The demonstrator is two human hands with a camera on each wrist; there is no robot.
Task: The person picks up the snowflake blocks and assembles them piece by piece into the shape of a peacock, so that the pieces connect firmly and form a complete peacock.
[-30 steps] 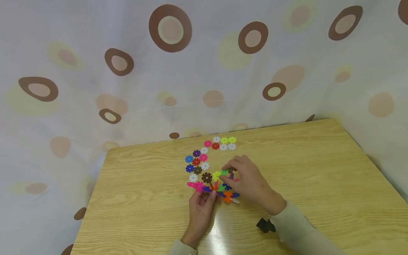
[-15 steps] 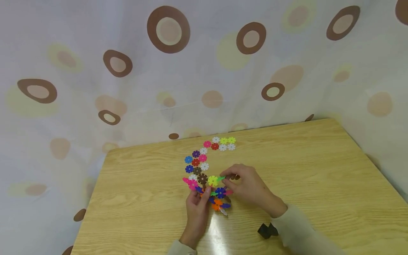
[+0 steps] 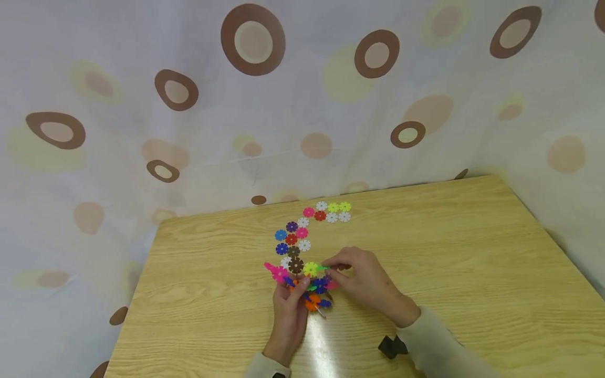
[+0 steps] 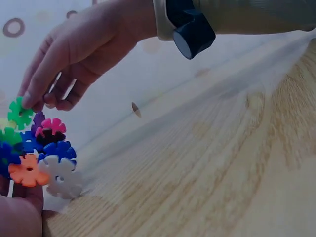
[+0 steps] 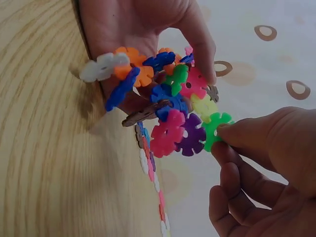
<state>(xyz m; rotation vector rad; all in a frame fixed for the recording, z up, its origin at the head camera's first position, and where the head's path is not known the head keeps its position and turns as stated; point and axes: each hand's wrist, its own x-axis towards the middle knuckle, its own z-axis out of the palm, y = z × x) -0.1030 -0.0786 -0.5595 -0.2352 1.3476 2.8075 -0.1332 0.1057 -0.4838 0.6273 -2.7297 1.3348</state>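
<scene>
My left hand (image 3: 288, 310) holds a cluster of interlocked plastic snowflake discs, its thumb over the near side. The cluster mixes a yellow disc (image 3: 310, 269), a brown disc (image 3: 295, 265), orange, pink, blue, purple and white ones. Between thumb and forefinger, my right hand (image 3: 371, 275) pinches a green snowflake disc (image 5: 215, 129) at the cluster's right edge, against the yellow and purple discs. A white disc (image 4: 63, 178) sticks out low at the cluster's near end, close over the table. The left palm shows behind the discs in the right wrist view.
Loose snowflake discs lie flat in a curved double row behind the hands, among them a red disc (image 3: 320, 216) and a light blue disc (image 3: 281, 235). The wooden table (image 3: 449, 236) meets a patterned cloth (image 3: 212, 131) at the back. A black wrist device (image 3: 392, 346) sits by the right sleeve.
The cluster has turned and shifted left in my left hand. My right hand has come lower, bringing the green disc against the cluster's right side. The flat row stays put.
</scene>
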